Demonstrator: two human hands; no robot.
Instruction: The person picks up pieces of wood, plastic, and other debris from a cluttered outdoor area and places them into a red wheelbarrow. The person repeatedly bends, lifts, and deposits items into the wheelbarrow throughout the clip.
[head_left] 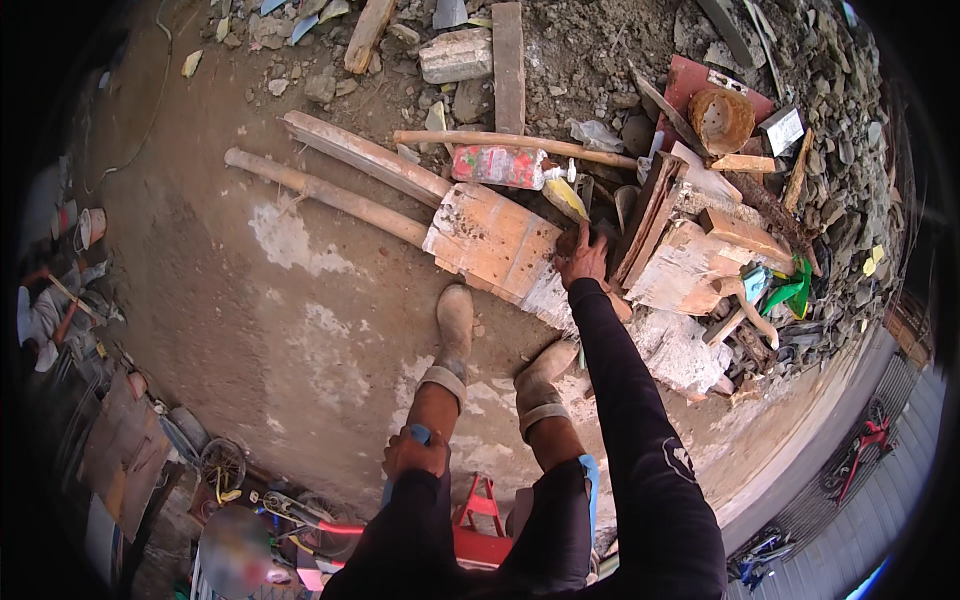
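Observation:
My right hand (583,258) reaches forward to the right end of a flat wooden board (500,240), spotted with dirt and whitened at its edges. Its fingers are apart, one stretched forward, beside a small dark brown lump. What lies under the palm is hidden. Just ahead of that hand is a yellowish piece (566,199), and to its right stand brown wood planks (650,220). My left hand (415,455) is closed near my left knee around a blue handle-like thing (420,433), mostly covered by the fingers.
A round pole (330,195) and a squared beam (365,155) extend left from the board. A dirty plastic bottle (498,167) lies beyond it. Rubble, wood scraps and a brown bowl (722,121) cover the right. Behind me are a red metal frame (480,515) and bicycles; another person is far left.

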